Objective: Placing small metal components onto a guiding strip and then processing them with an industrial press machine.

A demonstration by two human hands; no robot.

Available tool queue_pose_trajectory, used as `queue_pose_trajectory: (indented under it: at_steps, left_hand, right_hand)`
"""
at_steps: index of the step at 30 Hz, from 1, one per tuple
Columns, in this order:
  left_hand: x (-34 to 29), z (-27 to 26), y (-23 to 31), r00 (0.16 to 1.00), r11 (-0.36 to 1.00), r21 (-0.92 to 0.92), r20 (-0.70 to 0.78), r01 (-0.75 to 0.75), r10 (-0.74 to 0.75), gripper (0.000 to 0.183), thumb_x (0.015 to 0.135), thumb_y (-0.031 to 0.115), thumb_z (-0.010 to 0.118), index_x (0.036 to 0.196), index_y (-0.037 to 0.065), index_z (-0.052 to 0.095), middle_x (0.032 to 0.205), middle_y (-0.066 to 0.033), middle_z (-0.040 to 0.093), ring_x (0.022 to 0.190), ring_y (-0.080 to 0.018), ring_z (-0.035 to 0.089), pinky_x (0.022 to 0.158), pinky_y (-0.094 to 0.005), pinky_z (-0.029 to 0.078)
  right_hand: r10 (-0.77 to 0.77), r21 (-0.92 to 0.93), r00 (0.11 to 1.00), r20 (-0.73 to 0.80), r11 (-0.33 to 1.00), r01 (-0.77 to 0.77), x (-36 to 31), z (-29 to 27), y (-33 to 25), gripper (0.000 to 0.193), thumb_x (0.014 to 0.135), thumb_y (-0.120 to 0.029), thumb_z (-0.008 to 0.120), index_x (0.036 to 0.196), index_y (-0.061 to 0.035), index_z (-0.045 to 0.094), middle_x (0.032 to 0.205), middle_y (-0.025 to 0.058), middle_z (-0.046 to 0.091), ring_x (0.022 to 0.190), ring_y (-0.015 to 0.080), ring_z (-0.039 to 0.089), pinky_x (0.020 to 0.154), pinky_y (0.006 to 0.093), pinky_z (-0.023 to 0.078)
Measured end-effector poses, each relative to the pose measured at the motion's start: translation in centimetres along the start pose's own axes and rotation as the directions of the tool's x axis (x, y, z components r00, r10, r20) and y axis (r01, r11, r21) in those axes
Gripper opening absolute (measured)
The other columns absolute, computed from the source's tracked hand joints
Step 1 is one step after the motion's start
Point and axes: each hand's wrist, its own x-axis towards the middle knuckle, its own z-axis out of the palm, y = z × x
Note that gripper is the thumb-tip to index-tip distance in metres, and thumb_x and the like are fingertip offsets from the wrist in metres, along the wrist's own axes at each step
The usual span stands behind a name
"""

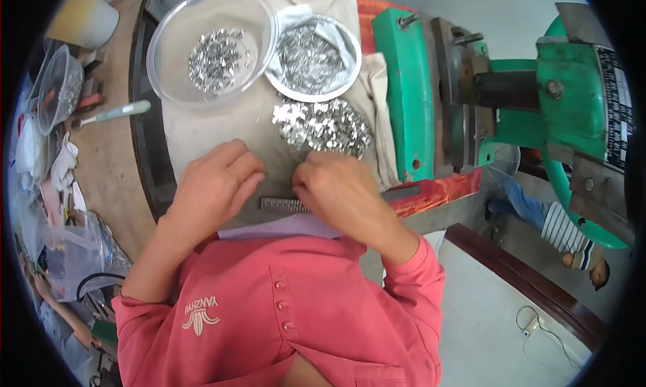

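Observation:
My left hand (225, 178) is over the cloth-covered bench (195, 135), its fingers curled with the tips close to the thumb. Whatever it may pinch is too small to make out. My right hand (340, 185) is closed in a similar way, beside the near edge of a loose pile of small shiny metal pieces (323, 125). Its fingertips are partly hidden. Just under the right hand lies a narrow grey ribbed strip (279, 204), partly covered by that hand. The two hands are apart, with a gap of cloth between them.
Beyond the hands stand a clear round tub (158, 84) and a white bowl (306, 96), both holding metal pieces. A green machine (397, 98) rises at the right. On the left are a brush (118, 113) and a plastic container (50, 91). Other people (572, 232) are farther off.

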Motion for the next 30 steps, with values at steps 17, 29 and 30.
queue_pose_trajectory:
  at_steps: [17, 29, 30]
  left_hand:
    - [2.6, 1.5, -1.2, 1.000, 1.000, -0.015, 0.005, -0.020, 0.020, 0.011, 0.086, 0.012, 0.070, 0.091, 0.007, 0.061, 0.089, -0.0089, 0.057, 0.087, -0.0308, 0.062, 0.071, -0.0443, 0.052]
    - [3.0, 2.8, -2.3, 0.996, 0.986, -0.166, -0.092, -0.011, -0.004, 0.008, 0.086, 0.009, 0.070, 0.090, 0.005, 0.065, 0.083, -0.0079, 0.058, 0.071, -0.0283, 0.062, 0.063, -0.0397, 0.049]
    - [3.0, 2.8, -2.3, 0.995, 0.986, -0.169, -0.095, -0.016, 0.000, 0.008, 0.086, 0.009, 0.070, 0.090, 0.005, 0.065, 0.083, -0.0077, 0.058, 0.070, -0.0277, 0.062, 0.063, -0.0394, 0.049]
  right_hand:
    - [0.111, 0.271, 0.980, -0.166, 0.961, -0.063, 2.0, -5.3, 1.3, 0.010, 0.074, -0.008, 0.073, 0.083, -0.0043, 0.070, 0.076, 0.0093, 0.068, 0.065, 0.0229, 0.068, 0.058, 0.0333, 0.052]
    - [-0.006, -0.116, 0.977, -0.214, 0.993, -0.020, 8.8, -8.6, 5.3, 0.010, 0.080, -0.013, 0.071, 0.084, -0.0078, 0.078, 0.077, 0.0174, 0.071, 0.072, 0.0354, 0.070, 0.066, 0.0448, 0.055]
    - [-0.014, -0.196, 0.988, -0.151, 0.980, -0.016, 8.9, -8.4, 5.8, 0.010, 0.079, -0.013, 0.073, 0.087, -0.0076, 0.078, 0.080, 0.0151, 0.072, 0.073, 0.0330, 0.070, 0.067, 0.0431, 0.054]
